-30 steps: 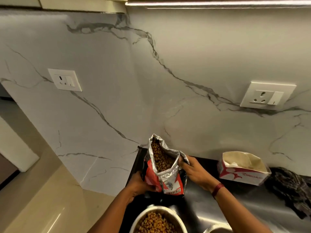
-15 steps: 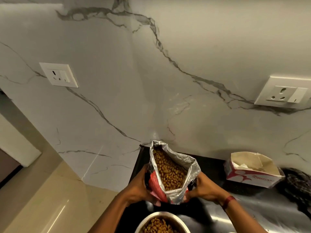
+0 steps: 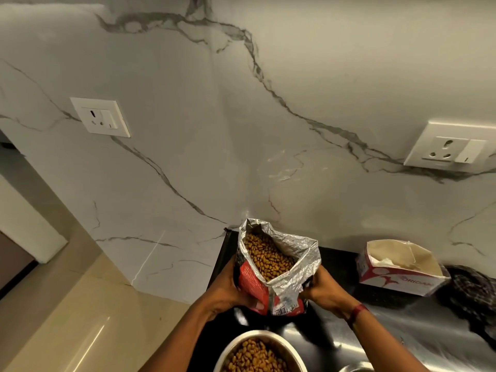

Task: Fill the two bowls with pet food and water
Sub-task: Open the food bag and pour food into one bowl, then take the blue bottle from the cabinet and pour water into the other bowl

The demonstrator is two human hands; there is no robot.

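Hands: two, the left hand (image 3: 228,288) and the right hand (image 3: 323,289)
Pet food bags: one, the open bag (image 3: 284,280), with brown kibble showing in its mouth
Bowls with kibble: one, the metal bowl (image 3: 257,353) at the bottom edge
Other bowl rims: one, a second rim (image 3: 354,368) barely in view at the bottom edge
Cardboard boxes: one, the open box (image 3: 397,275)
Wall sockets: two, the left socket (image 3: 100,117) and the right socket (image 3: 451,147)
Dark cloths: one, the cloth (image 3: 472,294) at the right edge
Wristbands: one, the red band (image 3: 356,312)

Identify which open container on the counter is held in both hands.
The kibble bag, foil-lined and red, gripped by the left hand and right hand; the cardboard box sits untouched.
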